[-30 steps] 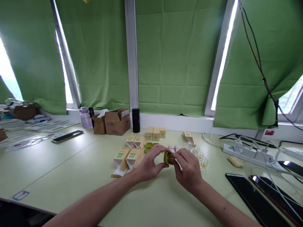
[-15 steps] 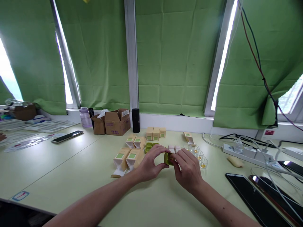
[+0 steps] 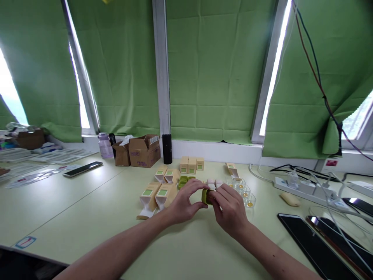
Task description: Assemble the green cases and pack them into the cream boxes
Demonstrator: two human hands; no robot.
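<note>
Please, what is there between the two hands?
In the head view, a small green container is between them, gripped by the left hand; the right hand has its fingertips at the open side.

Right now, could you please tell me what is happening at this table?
A person's left hand holds a small green container between thumb and fingers. The right hand has its fingers at the container's open side; whether they pinch something is hidden. Opened cartons are left of the hands, more green containers behind the left one, and clear cups to the right.
</note>
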